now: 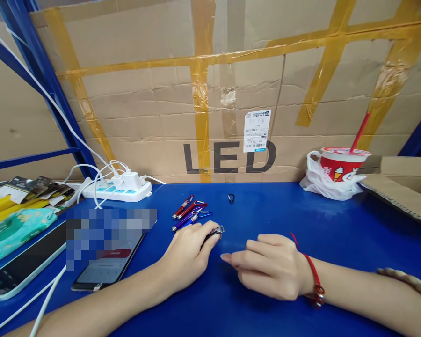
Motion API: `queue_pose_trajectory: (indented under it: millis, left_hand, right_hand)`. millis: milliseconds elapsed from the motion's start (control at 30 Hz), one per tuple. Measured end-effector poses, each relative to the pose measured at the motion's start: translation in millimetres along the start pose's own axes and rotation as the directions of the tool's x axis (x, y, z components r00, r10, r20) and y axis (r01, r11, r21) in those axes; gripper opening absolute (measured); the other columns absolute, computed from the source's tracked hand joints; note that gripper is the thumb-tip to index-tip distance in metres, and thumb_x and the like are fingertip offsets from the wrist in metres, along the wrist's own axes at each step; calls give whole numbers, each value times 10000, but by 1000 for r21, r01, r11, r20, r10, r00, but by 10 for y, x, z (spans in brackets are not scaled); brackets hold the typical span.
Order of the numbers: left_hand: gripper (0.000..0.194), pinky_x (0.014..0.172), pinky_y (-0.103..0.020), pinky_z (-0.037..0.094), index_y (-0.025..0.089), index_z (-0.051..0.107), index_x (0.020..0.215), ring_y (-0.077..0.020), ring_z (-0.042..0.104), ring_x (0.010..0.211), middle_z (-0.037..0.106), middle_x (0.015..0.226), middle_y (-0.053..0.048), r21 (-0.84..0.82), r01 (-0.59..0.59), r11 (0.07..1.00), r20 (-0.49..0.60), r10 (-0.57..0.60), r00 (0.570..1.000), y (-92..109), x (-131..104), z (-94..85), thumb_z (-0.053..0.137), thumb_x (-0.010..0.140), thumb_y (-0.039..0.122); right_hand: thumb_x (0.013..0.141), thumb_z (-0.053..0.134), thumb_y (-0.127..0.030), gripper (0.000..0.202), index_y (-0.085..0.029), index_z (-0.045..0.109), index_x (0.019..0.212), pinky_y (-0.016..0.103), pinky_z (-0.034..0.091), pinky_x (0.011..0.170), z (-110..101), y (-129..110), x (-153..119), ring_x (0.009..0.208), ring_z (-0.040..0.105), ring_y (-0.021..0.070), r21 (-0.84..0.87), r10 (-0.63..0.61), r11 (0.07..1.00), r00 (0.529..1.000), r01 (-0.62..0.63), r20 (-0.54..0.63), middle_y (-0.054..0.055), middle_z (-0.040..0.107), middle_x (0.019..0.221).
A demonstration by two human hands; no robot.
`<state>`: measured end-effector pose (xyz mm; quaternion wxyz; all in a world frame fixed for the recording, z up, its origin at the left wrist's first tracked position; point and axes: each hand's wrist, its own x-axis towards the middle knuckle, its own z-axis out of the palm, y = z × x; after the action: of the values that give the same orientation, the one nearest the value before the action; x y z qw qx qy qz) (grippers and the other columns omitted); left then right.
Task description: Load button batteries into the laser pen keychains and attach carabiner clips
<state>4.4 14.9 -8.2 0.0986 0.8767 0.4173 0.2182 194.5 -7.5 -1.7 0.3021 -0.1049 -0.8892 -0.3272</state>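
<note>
My left hand (189,255) is closed, pinching a small black keychain flashlight (210,234) between thumb and fingers; a shiny metal loop shows at its tip. To the right, my right hand (270,267) hovers with fingers curled in, a fingertip pointing toward the left hand. Its palm side is hidden, so I cannot see whether anything is in it. Just beyond my left hand lie red keychain flashlights (184,208), a purple one (187,219) and a blue one (192,220), with small clips attached. A loose black carabiner clip (231,199) lies farther back.
On the blue table (252,215), a white power strip (133,189) with cables stands back left. Phones (107,267) and a teal packet (17,234) lie left. A red cup (344,164) with a straw and cardboard flaps (403,182) are right. A large cardboard box (154,117) stands behind.
</note>
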Motion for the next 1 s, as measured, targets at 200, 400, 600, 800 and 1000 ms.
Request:
queue_pose_trajectory:
  millis: [200, 400, 600, 800, 1000]
  left_hand:
    - [221, 756, -281, 443, 215, 550, 975, -181, 594, 818, 645, 884, -23, -16, -15, 1000, 0, 15, 1000, -9, -3, 1, 343, 913, 261]
    - [202, 748, -270, 441, 227, 537, 978, -177, 593, 820, 644, 892, -12, -38, -19, 999, -20, 19, 1000, -5, -3, 6, 347, 913, 252]
    - [191, 727, -264, 433, 222, 536, 942, -170, 589, 783, 639, 850, -5, -43, -25, 999, -22, 24, 999, 8, -8, -1, 347, 916, 238]
    - [186, 729, -255, 429, 222, 530, 942, -164, 577, 793, 633, 857, 2, -55, -31, 998, -34, 29, 999, 27, -14, -11, 345, 919, 226]
    - [195, 737, -264, 427, 221, 529, 958, -171, 578, 802, 636, 869, -4, -45, -27, 999, -33, 26, 999, 22, -16, 1, 339, 917, 224]
  right_hand:
    - [777, 477, -100, 303, -205, 517, 496, 252, 252, 360, -24, -5, -3, 435, 423, 79, 13, -54, 998, 999, 54, 7, -47, 706, 823]
    - [782, 474, -66, 309, -201, 517, 507, 250, 274, 375, 10, -16, -8, 451, 480, 69, 106, 24, 994, 1000, -23, -5, -34, 704, 802]
    - [839, 406, -92, 220, -170, 603, 781, 197, 401, 498, 36, -25, 36, 602, 611, 81, 344, 197, 919, 980, -194, 26, 20, 681, 725]
    - [882, 386, -175, 218, -126, 598, 879, 177, 424, 491, 51, -13, 59, 550, 591, 87, 451, 239, 856, 967, -251, 84, 19, 639, 633]
    - [924, 343, -299, 336, -111, 615, 868, 179, 423, 493, 36, -8, 59, 523, 551, 92, 497, 290, 803, 944, -330, 158, 29, 611, 614]
